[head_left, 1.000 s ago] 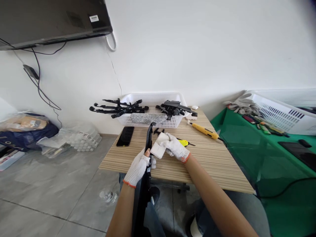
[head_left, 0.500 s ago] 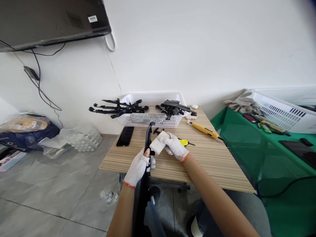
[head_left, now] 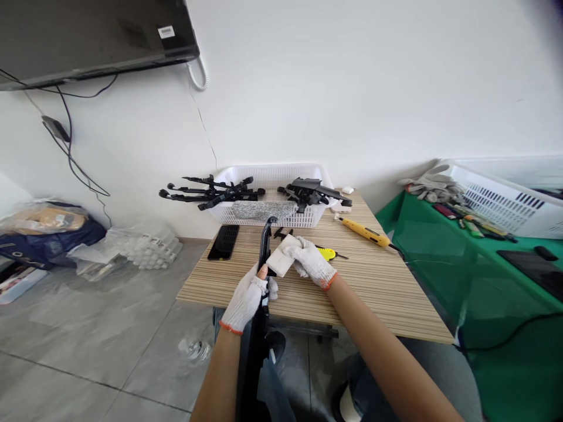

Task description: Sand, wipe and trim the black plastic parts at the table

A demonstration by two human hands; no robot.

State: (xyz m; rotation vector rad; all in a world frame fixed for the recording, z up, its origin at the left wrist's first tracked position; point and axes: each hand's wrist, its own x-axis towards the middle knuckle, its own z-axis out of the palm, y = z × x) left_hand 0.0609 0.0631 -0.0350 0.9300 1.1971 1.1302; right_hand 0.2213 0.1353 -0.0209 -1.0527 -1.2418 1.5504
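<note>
My left hand point(head_left: 247, 298), in a white knit glove with a bare thumb tip, is closed round a long black plastic part point(head_left: 264, 246). The part stands nearly upright over the table's front edge, its lower end running down towards my lap. My right hand point(head_left: 310, 261), also gloved, grips a flat white block point(head_left: 280, 258), which looks like a sanding pad or folded cloth. The block's left edge lies against or very close to the black part, just above my left thumb. My right fingertips are partly hidden.
Behind my hands, a white plastic basket point(head_left: 281, 170) bears black plastic parts point(head_left: 220, 192). On the wooden table point(head_left: 373, 299) lie a phone point(head_left: 223, 242), a yellow cutter point(head_left: 326, 253) and a yellow corded tool point(head_left: 365, 232). A green-covered table point(head_left: 422, 246) stands at right.
</note>
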